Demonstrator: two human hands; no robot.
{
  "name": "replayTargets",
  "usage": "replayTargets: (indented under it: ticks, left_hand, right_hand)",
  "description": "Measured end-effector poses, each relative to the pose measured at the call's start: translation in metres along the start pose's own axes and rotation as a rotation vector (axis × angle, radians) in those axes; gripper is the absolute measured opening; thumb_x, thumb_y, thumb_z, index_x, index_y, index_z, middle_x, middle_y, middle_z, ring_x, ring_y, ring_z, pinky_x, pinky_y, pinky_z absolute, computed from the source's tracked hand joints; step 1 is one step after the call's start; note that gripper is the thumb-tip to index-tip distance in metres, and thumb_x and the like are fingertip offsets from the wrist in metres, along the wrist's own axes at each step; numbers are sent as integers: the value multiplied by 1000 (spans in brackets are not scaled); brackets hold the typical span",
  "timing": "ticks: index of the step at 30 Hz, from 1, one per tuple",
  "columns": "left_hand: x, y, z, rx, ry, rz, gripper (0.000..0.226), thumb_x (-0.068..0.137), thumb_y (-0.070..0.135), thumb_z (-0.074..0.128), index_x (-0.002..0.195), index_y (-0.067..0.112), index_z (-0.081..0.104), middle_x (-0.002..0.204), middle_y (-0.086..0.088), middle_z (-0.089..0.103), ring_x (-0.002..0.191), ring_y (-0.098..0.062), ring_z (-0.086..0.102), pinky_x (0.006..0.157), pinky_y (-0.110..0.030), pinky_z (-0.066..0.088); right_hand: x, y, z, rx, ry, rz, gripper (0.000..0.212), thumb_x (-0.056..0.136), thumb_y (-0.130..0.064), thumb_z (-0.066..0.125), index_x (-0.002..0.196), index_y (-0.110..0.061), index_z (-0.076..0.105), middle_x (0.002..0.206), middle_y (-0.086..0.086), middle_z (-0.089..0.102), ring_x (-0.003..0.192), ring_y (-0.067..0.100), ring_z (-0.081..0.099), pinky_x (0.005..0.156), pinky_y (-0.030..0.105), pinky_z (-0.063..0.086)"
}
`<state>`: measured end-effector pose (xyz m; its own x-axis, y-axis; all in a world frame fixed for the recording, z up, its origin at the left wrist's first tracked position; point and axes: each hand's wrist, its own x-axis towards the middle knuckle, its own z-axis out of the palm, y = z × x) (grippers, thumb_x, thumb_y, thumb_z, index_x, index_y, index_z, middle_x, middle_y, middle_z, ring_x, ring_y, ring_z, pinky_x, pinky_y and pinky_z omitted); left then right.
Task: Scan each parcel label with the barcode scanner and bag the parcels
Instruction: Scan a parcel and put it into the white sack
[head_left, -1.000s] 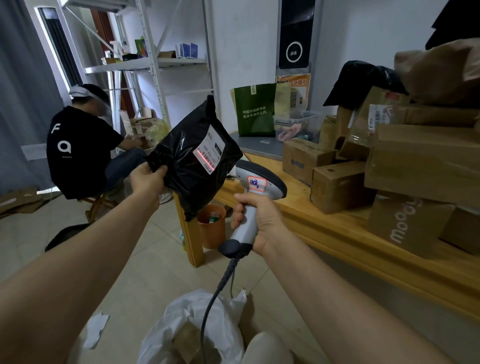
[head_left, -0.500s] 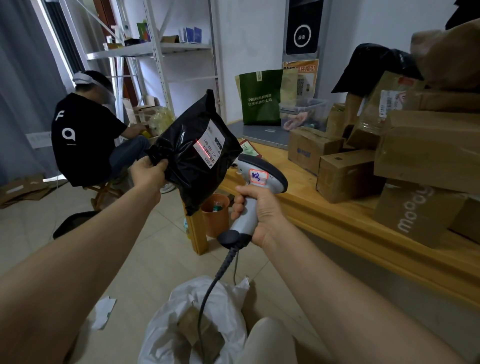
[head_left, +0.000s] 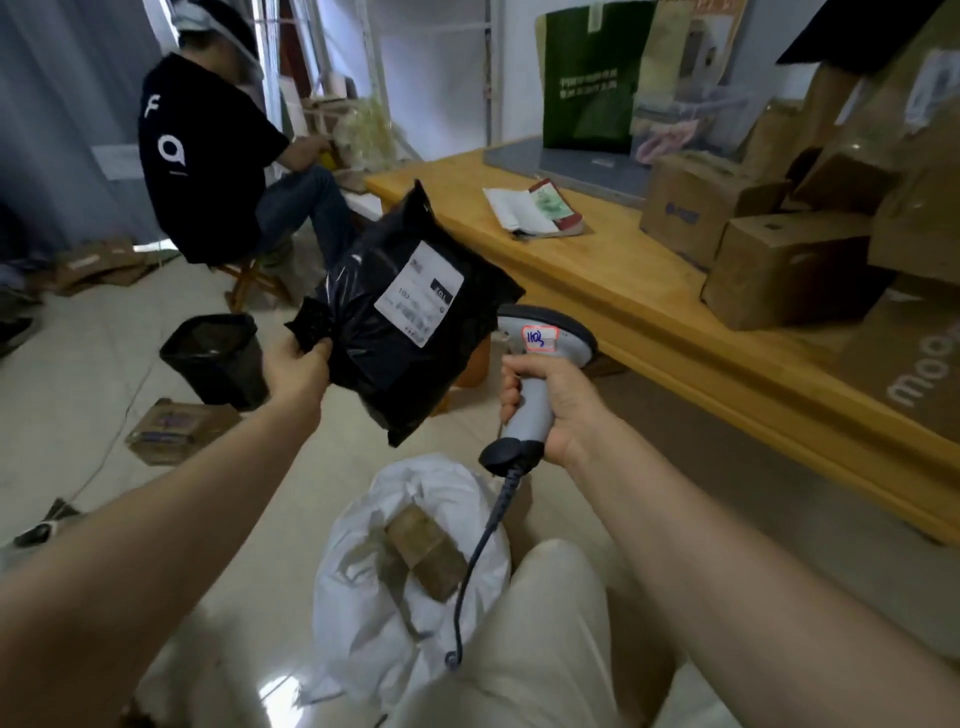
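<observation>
While left hand (head_left: 298, 366) pinches black poly parcel (head_left: 410, 317) by its corner, right hand (head_left: 563, 402) grips barcode scanner (head_left: 535, 379) just right of it, above white bag (head_left: 363, 597).

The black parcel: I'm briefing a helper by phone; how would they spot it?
Start at the long wooden table on the right. Just off its near edge, above the white sack, the left hand grips the black parcel by a corner. Unlike the brown cardboard boxes, it is glossy black plastic with one white label.
</observation>
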<state>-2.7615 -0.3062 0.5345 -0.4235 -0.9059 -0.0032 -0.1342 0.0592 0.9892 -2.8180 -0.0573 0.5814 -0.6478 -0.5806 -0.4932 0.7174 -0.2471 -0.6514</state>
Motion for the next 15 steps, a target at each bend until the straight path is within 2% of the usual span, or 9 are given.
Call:
replayTargets:
  ticks: [3, 6, 8, 10, 13, 15]
  left_hand:
    - [-2, -49, -17, 166, -11, -33, 27, 93, 5, 55, 120, 0, 61, 108, -13, 65, 103, -30, 62, 93, -42, 50]
    - [-6, -92, -28, 354, -67, -58, 18, 91, 5, 54, 105, -1, 63, 88, -16, 62, 89, -36, 63, 73, -40, 47]
    - [-10, -114, -31, 488, -118, -65, 12, 91, 6, 54, 97, 1, 62, 81, -16, 60, 77, -33, 60, 65, -35, 41]
    - [-10, -136, -31, 614, -168, -48, 11, 90, 7, 53, 93, 0, 61, 77, -16, 60, 72, -31, 58, 63, -33, 39]
    - [-10, -166, -24, 765, -203, -4, 13, 89, 5, 49, 92, 0, 61, 80, -18, 61, 79, -38, 61, 64, -34, 41]
    - [-14, -180, -15, 846, -209, 51, 16, 93, 11, 46, 96, 5, 61, 84, -15, 62, 81, -36, 61, 65, -34, 41]
  right_hand:
    - [17, 17, -7, -20, 31, 79, 21, 88, -9, 58, 68, -7, 51, 49, 1, 50, 33, 11, 43, 37, 16, 39]
    - [33, 31, -12, -60, 63, 132, 20, 88, -9, 59, 69, -8, 51, 54, 3, 51, 36, 12, 46, 38, 18, 40]
    - [42, 38, -15, -78, 85, 143, 22, 89, -8, 57, 69, -8, 50, 57, 4, 49, 37, 13, 45, 39, 17, 39]
    - [51, 45, -19, -76, 110, 157, 22, 90, -7, 56, 69, -8, 51, 57, 5, 48, 37, 13, 44, 38, 17, 39]
    - [68, 52, -28, -69, 149, 186, 16, 88, -6, 57, 73, -7, 54, 58, 5, 50, 39, 14, 46, 38, 18, 41]
    - [78, 55, -34, -65, 174, 212, 12, 87, -6, 58, 76, -7, 55, 58, 5, 51, 41, 14, 46, 39, 18, 42]
